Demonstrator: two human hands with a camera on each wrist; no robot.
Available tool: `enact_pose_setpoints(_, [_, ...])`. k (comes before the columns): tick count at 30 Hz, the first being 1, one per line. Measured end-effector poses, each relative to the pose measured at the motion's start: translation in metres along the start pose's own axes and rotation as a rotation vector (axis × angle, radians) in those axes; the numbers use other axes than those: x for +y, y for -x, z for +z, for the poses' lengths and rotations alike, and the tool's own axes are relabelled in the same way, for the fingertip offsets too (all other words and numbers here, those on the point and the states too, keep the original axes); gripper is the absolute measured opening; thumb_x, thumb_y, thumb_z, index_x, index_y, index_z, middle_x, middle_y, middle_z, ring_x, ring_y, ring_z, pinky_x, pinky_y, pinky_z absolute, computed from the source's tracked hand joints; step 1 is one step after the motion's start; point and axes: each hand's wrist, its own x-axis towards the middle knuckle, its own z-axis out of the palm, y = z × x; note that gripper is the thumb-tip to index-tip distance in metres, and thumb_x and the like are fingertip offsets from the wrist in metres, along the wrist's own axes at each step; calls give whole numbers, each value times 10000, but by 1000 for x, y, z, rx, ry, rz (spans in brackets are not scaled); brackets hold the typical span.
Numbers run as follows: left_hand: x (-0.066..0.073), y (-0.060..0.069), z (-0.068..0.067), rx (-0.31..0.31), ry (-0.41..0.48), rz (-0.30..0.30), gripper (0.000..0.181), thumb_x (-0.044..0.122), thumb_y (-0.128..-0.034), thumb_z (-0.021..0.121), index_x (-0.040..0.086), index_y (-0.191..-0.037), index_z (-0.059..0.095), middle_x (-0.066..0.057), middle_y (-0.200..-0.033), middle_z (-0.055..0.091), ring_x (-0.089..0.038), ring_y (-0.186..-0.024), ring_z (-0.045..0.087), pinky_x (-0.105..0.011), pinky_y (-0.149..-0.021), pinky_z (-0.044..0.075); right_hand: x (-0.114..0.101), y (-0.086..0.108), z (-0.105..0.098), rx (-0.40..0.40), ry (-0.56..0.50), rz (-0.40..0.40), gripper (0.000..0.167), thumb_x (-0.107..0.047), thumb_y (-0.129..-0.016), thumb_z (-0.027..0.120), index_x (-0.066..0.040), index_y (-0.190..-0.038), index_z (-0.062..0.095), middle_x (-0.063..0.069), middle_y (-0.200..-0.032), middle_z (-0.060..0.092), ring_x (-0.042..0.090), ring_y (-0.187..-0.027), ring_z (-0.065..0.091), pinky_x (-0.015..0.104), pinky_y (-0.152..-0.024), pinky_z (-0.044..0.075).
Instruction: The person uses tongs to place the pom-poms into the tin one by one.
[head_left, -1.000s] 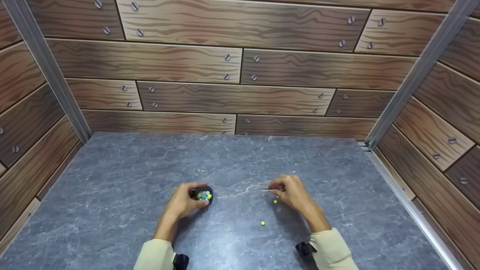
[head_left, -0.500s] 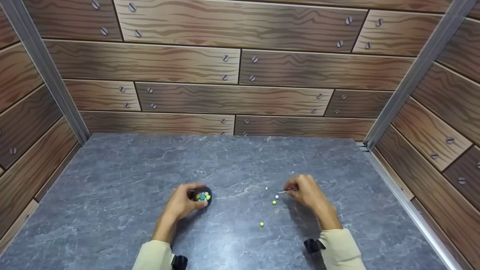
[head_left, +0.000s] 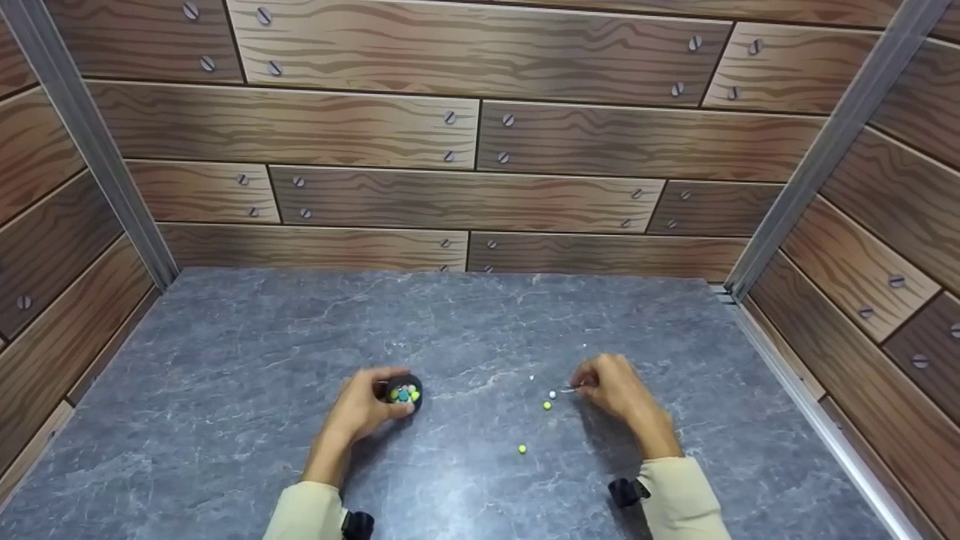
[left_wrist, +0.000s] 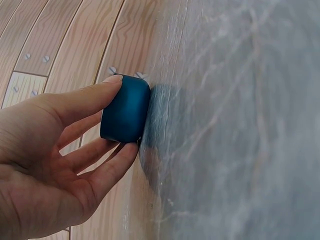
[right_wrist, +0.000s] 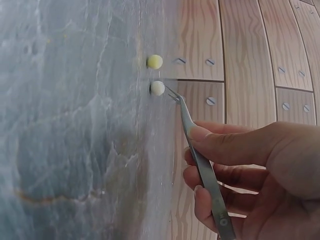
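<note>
My left hand (head_left: 362, 401) grips a small round cup (left_wrist: 127, 109) by its side, thumb on one side and fingers on the other. Seen from above, the cup holds several small yellow, white and teal balls; its outside looks dark blue in the left wrist view. In my right hand (head_left: 615, 384) is a pair of bent-tip metal tweezers (right_wrist: 206, 172), pinched between thumb and fingers. Their tips are close beside a white ball (right_wrist: 158, 88); contact cannot be made out. Next to it lies a yellow-green ball (right_wrist: 155, 62).
Another yellow-green ball (head_left: 522, 449) lies nearer the front of the grey marbled table (head_left: 300, 315). A tiny white speck (head_left: 532, 377) is left of the tweezers. Wood-patterned walls (head_left: 375, 135) with metal posts enclose the table.
My right hand has moved right with the tweezers, uncovering the white ball, then slightly nearer to me towards that ball. My left hand keeps holding the cup in place.
</note>
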Motion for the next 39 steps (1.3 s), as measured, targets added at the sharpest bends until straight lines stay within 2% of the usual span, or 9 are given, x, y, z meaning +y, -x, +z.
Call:
enact_pose_setpoints(6, [0, 1, 0, -6, -15, 18, 522, 67, -794, 881, 95, -1290, 722, -191, -1211, 745, -318, -1109, 716, -504, -980, 546, 1, 1, 2, 4, 13, 4, 126, 35, -760, 798, -72, -825, 810, 16, -667, 708, 35, -611, 502, 232, -580, 421])
enact_pose_setpoints(15, [1, -1, -1, -6, -11, 4, 509, 73, -802, 876, 92, -1287, 722, -177, -1182, 757, -298, -1089, 718, -490, -978, 542, 1, 0, 1, 21, 9, 4, 112, 48, -774, 775, -51, -814, 809, 36, -632, 676, 46, -587, 426, 229, -557, 358])
enact_pose_setpoints(24, [1, 2, -2, 4, -25, 16, 519, 82, -787, 889, 102, -1280, 729, -177, -1193, 754, -304, -1097, 715, -506, -989, 533, 0, 2, 1, 24, -8, -2, 120, 50, -799, 766, -39, -860, 818, 71, -765, 771, 72, -632, 509, 231, -578, 420])
enact_pose_setpoints(34, [-1, 1, -1, -5, -9, 15, 517, 77, -796, 881, 100, -1288, 724, -188, -1199, 750, -313, -1107, 715, -509, -993, 535, -3, 0, 3, 41, 1, -18, 105, 33, -806, 777, -55, -842, 820, 45, -743, 755, 57, -643, 509, 226, -592, 426])
enact_pose_setpoints(39, [0, 1, -1, -14, -5, 6, 514, 66, -805, 871, 95, -1294, 718, -191, -1212, 744, -317, -1112, 713, -500, -986, 543, -7, 1, -1, 39, -38, -18, 96, 39, -819, 776, -42, -849, 819, 64, -752, 759, 57, -644, 539, 214, -584, 446])
